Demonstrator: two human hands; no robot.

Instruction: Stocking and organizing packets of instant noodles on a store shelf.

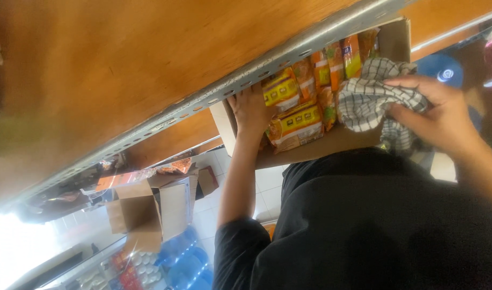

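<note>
Fingers (404, 114) of the right hand (442, 115) are curled shut on a checked cloth (372, 96), which is bunched in the grip and drapes across the right end of the box (332, 145). The cloth lies on top of the packets (299, 121) there, so it is touching them, with its loose folds spreading from the hand toward the middle of the box.

The left hand (251, 110) is at the opposite end of the box, palm against the box's short wall, fingers reaching up over its rim beside the nearest yellow packet. Whether those fingers are closed on the wall or just pressed flat against it I cannot tell; the tips are hidden behind the shelf edge.

The box runs long between the two hands, its open top facing the packets' printed fronts toward the camera. The packets stand in a row along that long axis, yellow ones near the left hand, orange ones farther along toward the cloth.

Just above the box, a slotted metal shelf rail (213, 96) crosses the view on a slant, with a brown shelf board (111, 70) behind it; the box's upper rim sits close under this rail, leaving little room that way. Below the box is the person's dark shirt (374, 225). Well away from the box, on the tiled floor (213, 215), stand open cartons (144, 209) and blue water bottles (184, 263).
</note>
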